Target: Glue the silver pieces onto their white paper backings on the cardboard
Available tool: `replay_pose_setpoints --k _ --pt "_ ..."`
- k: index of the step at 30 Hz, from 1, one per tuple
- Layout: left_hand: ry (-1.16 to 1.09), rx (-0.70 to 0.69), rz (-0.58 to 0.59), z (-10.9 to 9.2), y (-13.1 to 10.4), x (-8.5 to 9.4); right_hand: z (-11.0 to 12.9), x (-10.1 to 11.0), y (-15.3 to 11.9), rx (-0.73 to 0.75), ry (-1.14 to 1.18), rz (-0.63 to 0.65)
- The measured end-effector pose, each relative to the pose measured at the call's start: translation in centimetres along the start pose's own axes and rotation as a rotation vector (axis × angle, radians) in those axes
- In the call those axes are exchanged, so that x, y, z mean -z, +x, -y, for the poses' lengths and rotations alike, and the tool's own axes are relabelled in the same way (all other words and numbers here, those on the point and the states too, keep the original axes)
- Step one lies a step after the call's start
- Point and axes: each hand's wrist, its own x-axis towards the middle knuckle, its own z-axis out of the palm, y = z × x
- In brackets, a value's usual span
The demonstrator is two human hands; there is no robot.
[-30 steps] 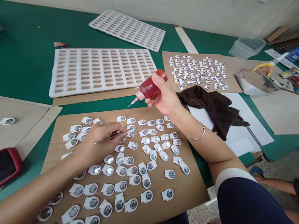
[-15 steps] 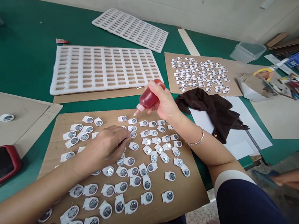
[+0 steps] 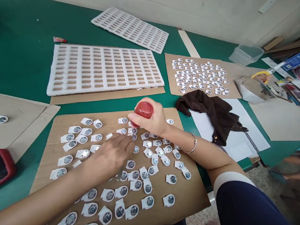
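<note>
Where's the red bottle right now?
In the head view, the red bottle is near the centre, in the right hand, over the nearer cardboard's far edge, just beyond the left hand.

Cardboard sheet (image 3: 189,204): matt brown. Discs (image 3: 172,179) on it: shiny, metallic; tabs (image 3: 144,203) matt white, paper-like. Bottle (image 3: 144,110): glossy red plastic. Off sheet's far right corner, dark cloth (image 3: 209,108), matt, rumpled.

Probably a workshop: green bench (image 3: 17,58), small parts (image 3: 169,200)
</note>
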Motion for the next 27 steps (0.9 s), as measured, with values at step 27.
replay_pose_setpoints --k 27 --pt "0.363 -0.175 0.036 -0.7 0.0 -0.7 -1.0 -0.4 -0.1 0.222 -0.149 0.066"
